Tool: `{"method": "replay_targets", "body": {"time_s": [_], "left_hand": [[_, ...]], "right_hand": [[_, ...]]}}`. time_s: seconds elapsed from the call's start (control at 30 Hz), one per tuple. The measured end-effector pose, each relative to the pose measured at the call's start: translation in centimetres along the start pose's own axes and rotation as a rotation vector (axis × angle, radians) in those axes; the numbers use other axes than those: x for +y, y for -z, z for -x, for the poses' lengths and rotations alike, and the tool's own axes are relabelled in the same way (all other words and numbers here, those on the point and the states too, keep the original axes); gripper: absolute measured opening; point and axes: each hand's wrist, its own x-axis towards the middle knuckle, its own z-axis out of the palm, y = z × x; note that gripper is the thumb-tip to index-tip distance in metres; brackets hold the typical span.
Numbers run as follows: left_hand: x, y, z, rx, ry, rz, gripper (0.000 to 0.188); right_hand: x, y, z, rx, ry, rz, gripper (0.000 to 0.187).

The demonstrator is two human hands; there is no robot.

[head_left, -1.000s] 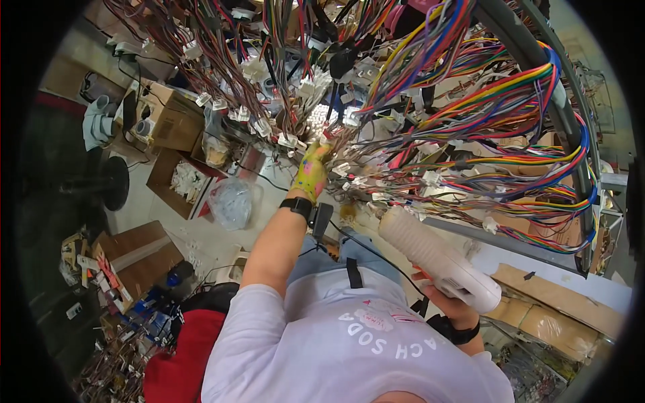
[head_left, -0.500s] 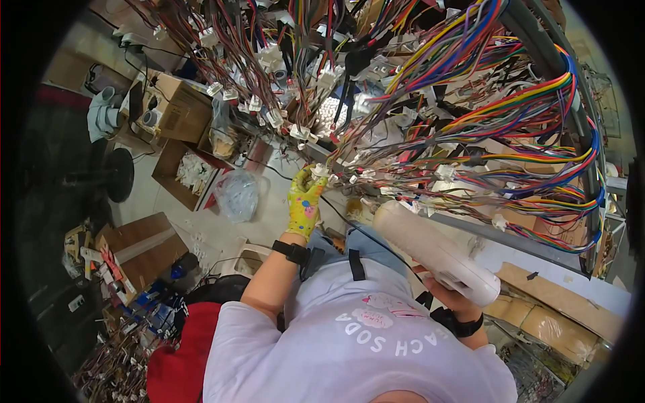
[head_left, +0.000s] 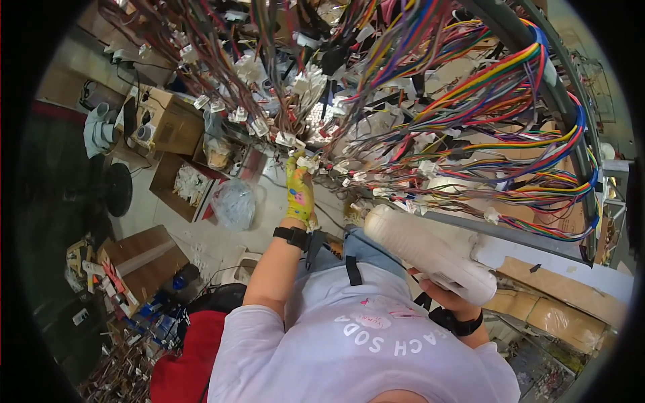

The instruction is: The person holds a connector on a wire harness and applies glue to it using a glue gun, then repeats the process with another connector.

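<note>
My left hand (head_left: 299,191), in a yellow patterned glove, reaches up to the lower edge of the hanging wire bundles. Its fingertips are closed on a small white connector (head_left: 308,163) with wires running from it. Lower right, my right hand (head_left: 449,297) is wrapped around a long off-white tool (head_left: 430,254) with a rounded body, held slanting with its far end up and left, below the wires. The tool hides part of that hand's fingers, and its exact kind is unclear. Bundles of multicoloured wires (head_left: 470,121) with white connectors hang across the upper middle and right.
A dark curved metal frame (head_left: 568,114) carries the wires on the right. A black cord (head_left: 329,213) passes beside my left hand. To the left are an open carton (head_left: 161,185) of white parts, a clear plastic bag (head_left: 234,203) and a closed cardboard box (head_left: 144,260).
The wires and frame have shifted slightly left in view. My left hand has moved a little up and left with the connector. The off-white tool has moved slightly left.
</note>
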Motion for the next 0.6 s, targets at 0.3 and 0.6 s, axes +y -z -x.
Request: {"method": "replay_targets", "body": {"time_s": [0.3,0.6], "left_hand": [[-1.4,-3.9,-3.6,0.077,0.069,-0.385,0.031],[-3.8,-3.1,-3.9,-0.098,-0.131,-0.643,0.039]], "right_hand": [[0.7,0.8,1.1,-0.013,-0.009,0.051,0.034],[0.3,0.4,1.6,0.032,-0.055,-0.009,0.035]]}}
